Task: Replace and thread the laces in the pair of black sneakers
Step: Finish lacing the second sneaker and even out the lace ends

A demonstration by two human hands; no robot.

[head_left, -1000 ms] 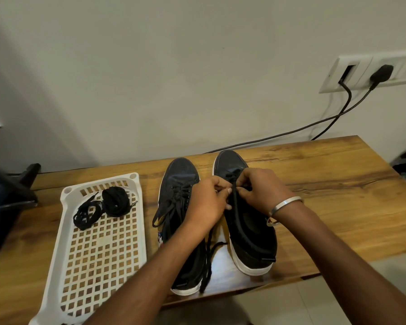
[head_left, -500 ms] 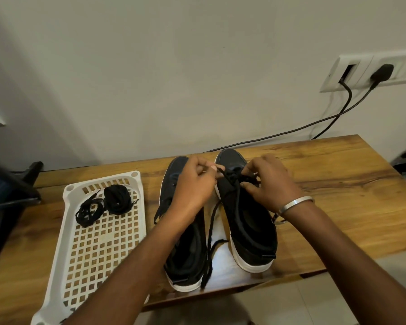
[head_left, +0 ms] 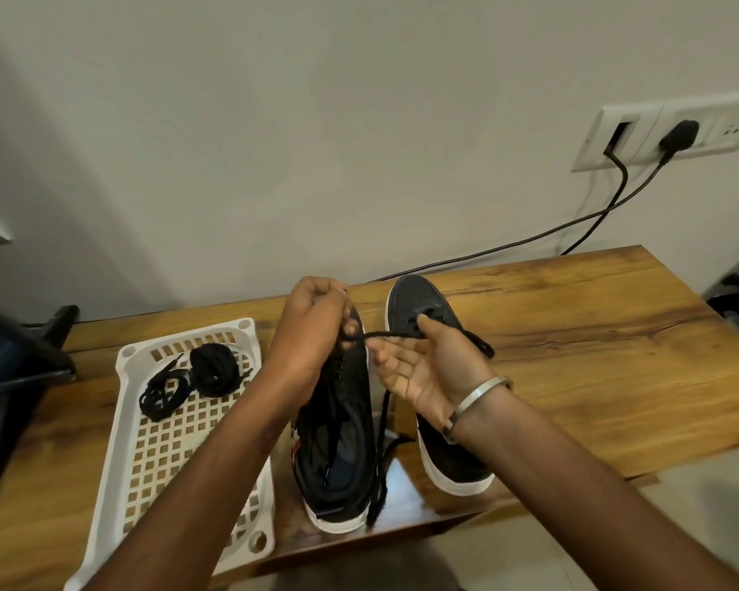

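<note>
Left hand: fist clenched on black lace, pulled taut leftward.
Right hand: palm up, fingers loose, thumb apparently pressing lace at an eyelet.
2 sneakers: side by side on bench.
Spare laces: in white basket.

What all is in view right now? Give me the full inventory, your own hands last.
sneakers: two, black with white soles, side by side on the table, toes toward the wall
lace: one, black, runs from right sneaker's eyelets to the left hand
spare laces: two bundles, black, far end of the tray
tray: one, white, perforated, left of sneakers
table: one, brown wood
socket panel: one, white, on wall, two black cables plugged in
bangle: one, silver, right wrist
left hand: grip on the lace
right hand: palm up, fingers relaxed, under the lace
</note>
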